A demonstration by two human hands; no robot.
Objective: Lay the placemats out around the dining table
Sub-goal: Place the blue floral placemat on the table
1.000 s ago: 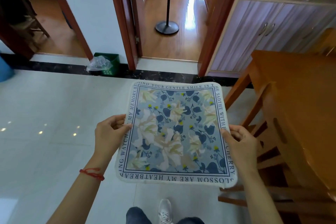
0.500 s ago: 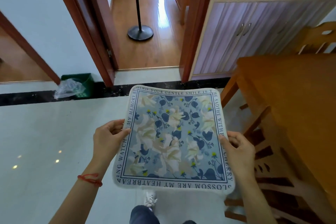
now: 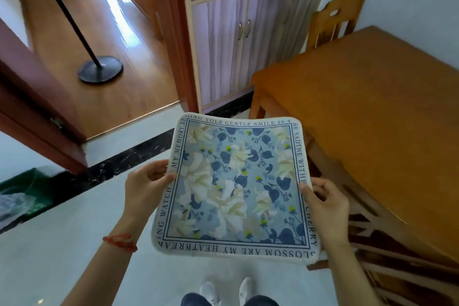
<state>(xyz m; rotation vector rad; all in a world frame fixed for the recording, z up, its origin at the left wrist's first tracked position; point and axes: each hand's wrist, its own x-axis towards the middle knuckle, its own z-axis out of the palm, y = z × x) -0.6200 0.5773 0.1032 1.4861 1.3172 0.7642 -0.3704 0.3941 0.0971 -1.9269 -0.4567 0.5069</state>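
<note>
Floral placemat (image 3: 236,186) hangs level over the floor just left of the tabletop (image 3: 372,117), left hand (image 3: 144,189) & right hand (image 3: 327,208) fingers pinching opposite edges; best swing it right, lower flat, w/ border parallel to tabletop edge.

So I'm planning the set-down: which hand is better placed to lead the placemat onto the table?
Probably the right hand. It pinches the placemat edge nearest the dining table, which stands on that side; the left hand grips the far edge, over the floor.
</note>
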